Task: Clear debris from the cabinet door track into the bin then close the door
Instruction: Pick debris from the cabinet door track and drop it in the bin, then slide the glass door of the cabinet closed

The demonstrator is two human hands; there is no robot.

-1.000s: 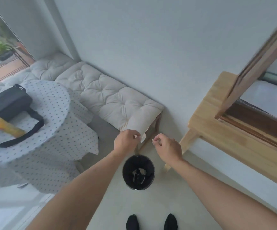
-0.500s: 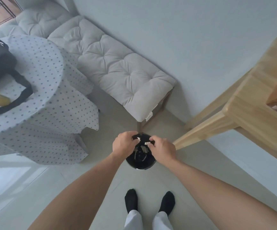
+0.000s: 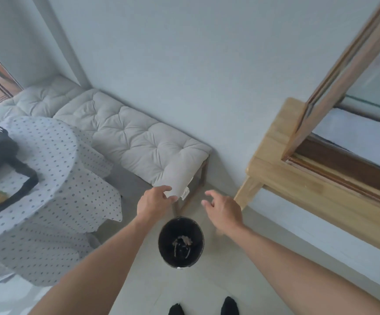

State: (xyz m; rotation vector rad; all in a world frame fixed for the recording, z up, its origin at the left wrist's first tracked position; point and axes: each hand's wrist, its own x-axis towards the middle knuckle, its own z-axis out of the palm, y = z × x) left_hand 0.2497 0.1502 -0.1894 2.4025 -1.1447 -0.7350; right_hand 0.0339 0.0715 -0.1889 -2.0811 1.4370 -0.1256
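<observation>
Below, bin (image 3: 161, 242) with debris (image 3: 182, 242).

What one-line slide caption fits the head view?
Both open hands, left hand and right hand, held above the black bin holding debris.

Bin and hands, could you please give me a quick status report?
Left hand and right hand open, empty, above the bin. Debris lies inside it. Cabinet door not yet closed. Nothing in the way.

both hands, left hand (image 3: 153, 202) and right hand (image 3: 224, 210), have lifted off the bin (image 3: 181, 242) rim, fingers now spread empty.
</observation>
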